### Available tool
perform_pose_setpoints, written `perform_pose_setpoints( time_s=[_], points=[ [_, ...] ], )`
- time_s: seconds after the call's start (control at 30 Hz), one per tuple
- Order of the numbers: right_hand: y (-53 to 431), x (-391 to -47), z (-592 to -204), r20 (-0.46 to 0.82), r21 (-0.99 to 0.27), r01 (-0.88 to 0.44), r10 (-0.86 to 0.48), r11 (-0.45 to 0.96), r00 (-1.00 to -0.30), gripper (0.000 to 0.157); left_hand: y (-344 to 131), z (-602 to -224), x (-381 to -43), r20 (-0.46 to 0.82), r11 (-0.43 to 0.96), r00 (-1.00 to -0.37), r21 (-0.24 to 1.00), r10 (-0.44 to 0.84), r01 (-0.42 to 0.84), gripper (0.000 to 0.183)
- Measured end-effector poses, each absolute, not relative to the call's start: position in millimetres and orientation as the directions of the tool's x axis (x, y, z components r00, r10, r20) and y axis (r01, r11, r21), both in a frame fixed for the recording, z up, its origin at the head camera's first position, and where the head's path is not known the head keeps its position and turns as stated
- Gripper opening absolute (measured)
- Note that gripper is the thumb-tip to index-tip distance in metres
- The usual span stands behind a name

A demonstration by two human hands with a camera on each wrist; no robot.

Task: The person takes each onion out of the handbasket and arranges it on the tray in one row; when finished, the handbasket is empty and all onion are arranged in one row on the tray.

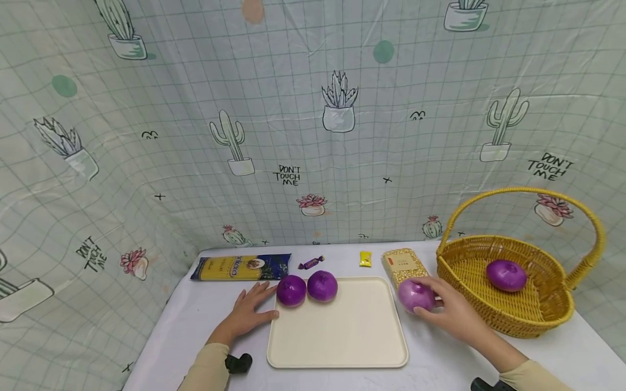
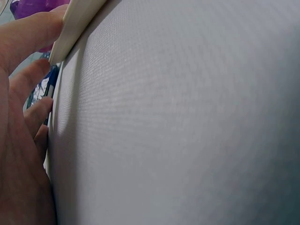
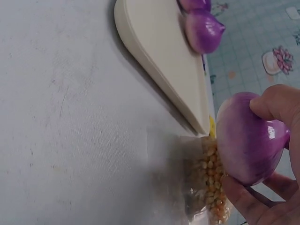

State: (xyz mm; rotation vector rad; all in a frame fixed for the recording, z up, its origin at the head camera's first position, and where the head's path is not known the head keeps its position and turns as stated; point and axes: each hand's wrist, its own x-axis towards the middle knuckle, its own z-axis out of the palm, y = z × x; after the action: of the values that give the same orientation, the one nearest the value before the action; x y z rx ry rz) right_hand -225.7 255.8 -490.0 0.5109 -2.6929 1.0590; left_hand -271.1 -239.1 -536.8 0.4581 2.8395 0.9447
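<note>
A purple onion point(image 1: 414, 295) is in my right hand point(image 1: 454, 314), held off the table between thumb and fingers, right of the cream tray point(image 1: 337, 326). In the right wrist view the thumb presses on one side of this onion point(image 3: 248, 138) and the fingers lie on the other. My left hand point(image 1: 246, 314) rests at the tray's left edge with its fingers spread, the thumb touching the rim. Two more purple onions point(image 1: 291, 290) sit side by side in the tray's back left corner. A fourth onion point(image 1: 506, 275) lies inside the yellow wicker basket point(image 1: 508, 323).
Behind the held onion lies a bag of corn kernels point(image 1: 403, 264). A yellow and blue pasta packet point(image 1: 242, 267) lies at the back left. Between them are a purple-wrapped candy point(image 1: 311, 263) and a small yellow packet point(image 1: 365, 259). The basket's tall handle arches at the right.
</note>
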Motion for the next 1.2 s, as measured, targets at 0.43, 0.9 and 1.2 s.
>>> perform_pose_setpoints(
  time_s=[0.43,0.9,1.2],
  points=[
    [232.6,-230.9,-499.2,0.331,-0.639,-0.416,-0.256,0.648,-0.908,0.062,-238.0,-534.0,-268.8,-0.013,0.757,-0.948,0.605,0.319,0.246,0.073],
    [202.6,-238.2,-503.5,0.323,-0.658,-0.428,-0.281,0.62,-0.904,0.059,-237.7,-533.1,-268.8,-0.019,0.758,-0.948,0.607,0.317,0.241,0.073],
    [183.6,-249.4,-509.7,0.312,-0.634,-0.429,-0.295,0.643,-0.903,0.06,-238.7,-531.7,-267.6,-0.008,0.756,-0.947,0.604,0.322,0.252,0.074]
  ],
)
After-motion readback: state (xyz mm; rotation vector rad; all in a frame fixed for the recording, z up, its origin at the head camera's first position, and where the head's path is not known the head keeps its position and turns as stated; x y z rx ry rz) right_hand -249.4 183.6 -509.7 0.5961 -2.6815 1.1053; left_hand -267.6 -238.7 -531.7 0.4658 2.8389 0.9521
